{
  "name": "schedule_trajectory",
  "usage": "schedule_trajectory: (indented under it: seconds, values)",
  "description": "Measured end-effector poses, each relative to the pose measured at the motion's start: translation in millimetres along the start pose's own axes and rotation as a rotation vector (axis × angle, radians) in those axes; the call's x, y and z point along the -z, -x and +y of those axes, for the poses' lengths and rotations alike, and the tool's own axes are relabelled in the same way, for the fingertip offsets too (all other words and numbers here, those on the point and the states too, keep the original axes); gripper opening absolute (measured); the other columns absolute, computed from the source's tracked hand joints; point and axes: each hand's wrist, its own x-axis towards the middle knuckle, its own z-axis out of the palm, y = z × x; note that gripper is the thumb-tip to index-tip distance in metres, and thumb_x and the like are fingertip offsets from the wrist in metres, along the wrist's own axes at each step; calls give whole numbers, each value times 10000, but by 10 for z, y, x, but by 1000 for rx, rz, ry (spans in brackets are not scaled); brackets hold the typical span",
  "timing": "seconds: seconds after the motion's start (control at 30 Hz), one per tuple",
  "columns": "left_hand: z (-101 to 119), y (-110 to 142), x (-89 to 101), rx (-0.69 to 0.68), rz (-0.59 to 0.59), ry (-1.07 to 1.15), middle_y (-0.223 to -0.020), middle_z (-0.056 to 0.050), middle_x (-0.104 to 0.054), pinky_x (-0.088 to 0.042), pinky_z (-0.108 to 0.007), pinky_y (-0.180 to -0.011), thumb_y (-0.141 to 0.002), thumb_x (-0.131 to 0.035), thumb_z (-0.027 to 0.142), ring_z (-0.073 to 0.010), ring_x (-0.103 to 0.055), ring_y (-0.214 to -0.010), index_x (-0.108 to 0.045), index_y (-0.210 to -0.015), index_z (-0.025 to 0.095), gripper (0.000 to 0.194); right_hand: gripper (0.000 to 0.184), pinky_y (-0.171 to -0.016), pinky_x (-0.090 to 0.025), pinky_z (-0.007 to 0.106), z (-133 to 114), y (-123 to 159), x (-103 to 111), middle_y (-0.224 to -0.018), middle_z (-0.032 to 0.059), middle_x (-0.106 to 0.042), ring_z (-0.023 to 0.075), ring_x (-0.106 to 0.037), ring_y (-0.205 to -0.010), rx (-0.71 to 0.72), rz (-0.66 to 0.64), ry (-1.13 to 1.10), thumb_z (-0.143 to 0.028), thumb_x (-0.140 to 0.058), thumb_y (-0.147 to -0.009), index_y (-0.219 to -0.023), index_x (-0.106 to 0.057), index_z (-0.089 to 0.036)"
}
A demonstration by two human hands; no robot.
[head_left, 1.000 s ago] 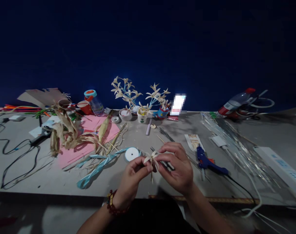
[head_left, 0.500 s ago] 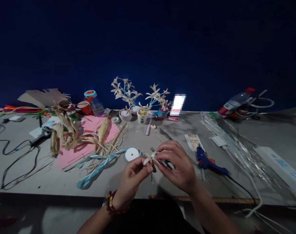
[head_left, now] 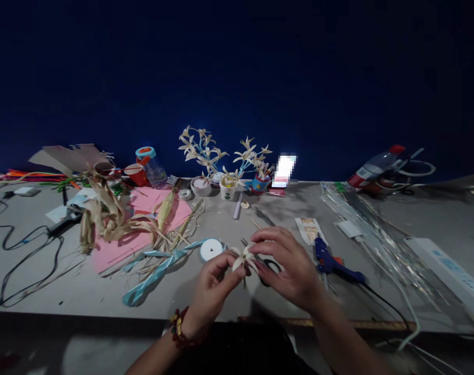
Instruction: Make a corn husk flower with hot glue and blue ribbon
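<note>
Presently in hand: a cream, star-shaped flower with thin, husk-like petals [head_left: 244,260], held at lower centre of the frame, above the grey desk [head_left: 217,219].
Left hand: the bare left hand [head_left: 215,278] pinches the flower low on its left side, between thumb and fingers.
Right hand: the bare right hand [head_left: 294,268] arches at the right-hand petals, upper fingers spread; whether thumb and forefinger pinch a petal, I cannot tell.
Petals: the step looks like settling them; a steady left hold near the base and light pressure on one petal at a time should serve, since such thin material could split if tugged.
Flower sprays: two cream sprays on pale-blue stems [head_left: 203,156], upper centre, offer a handy guide to petal spread.
Scissors: a dark-handled pair [head_left: 274,262] lies partly hidden behind the right hand; best not to brush it.
Glue gun: dark blue plastic [head_left: 331,263], right of centre; its cord deserves clearance from the right forearm.
</note>
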Motion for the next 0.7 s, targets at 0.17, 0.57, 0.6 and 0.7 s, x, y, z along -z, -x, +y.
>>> schedule_trajectory:
  seconds: [0.17,0.57,0.6,0.7]
  values:
    - [-21,-24,33,-231,76,-209,-811,-49,-642,-383,-343,-876,-870,-672,222,-213,-554,-822,-690,-767,207,106,284,-833,-519,399,-14,258,-160,-1010,72,-630,238,-622,-930,-139,340,-56,-133,-732,-799,-1039,-646,-259]
    - [-14,-51,20,-305,51,-240,-806,-82,-681,-392,-382,-865,-870,-661,239,-254,-582,-828,-739,-797,223,108,116,-718,-532,345,-101,374,-529,-838,52,-670,210,-647,-824,-299,349,-451,-140,-658,-877,-897,-697,-247]
    - [-26,-49,27,-324,51,-253,-804,-79,-683,-396,-380,-863,-873,-656,232,-250,-586,-825,-726,-794,218,107,120,-725,-530,340,-98,373,-538,-835,51,-674,208,-647,-828,-299,354,-463,-134,-660,-876,-898,-698,-246]
    - [-57,-42,55,-411,21,-310,-817,-68,-683,-412,-369,-842,-885,-630,203,-234,-593,-822,-675,-814,205,84,147,-746,-525,326,-98,355,-541,-827,44,-692,201,-649,-832,-272,358,-485,-110,-664,-867,-912,-701,-246]
